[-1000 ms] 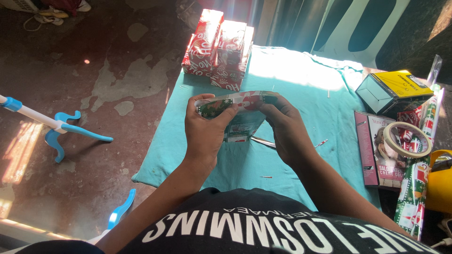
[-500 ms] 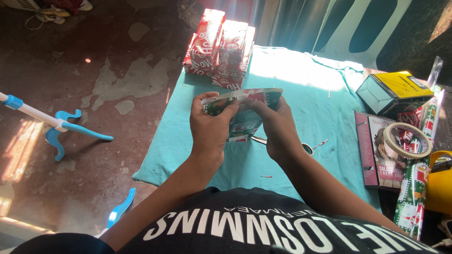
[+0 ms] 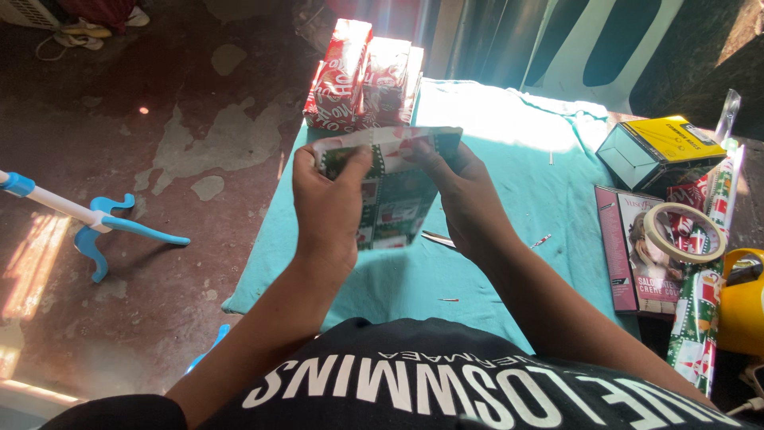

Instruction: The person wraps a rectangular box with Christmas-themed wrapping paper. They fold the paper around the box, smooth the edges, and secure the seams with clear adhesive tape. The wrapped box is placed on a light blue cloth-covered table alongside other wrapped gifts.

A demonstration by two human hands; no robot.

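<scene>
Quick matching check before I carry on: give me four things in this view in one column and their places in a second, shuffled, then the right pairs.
1. wrapped parcel
2. tape roll
3. yellow box
4. red wrapped boxes

A. at the far edge of the teal cloth
B. lying on a booklet at the right
C. held up between left hand and right hand
D. right of the cloth, beyond the booklet

Pairs: 1-C, 2-B, 3-D, 4-A

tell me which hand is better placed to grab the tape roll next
Right, probably. The right hand holds the green and red gift-wrapped packet on the side nearer the beige ring-shaped tape roll; the left hand is farther away.
</scene>
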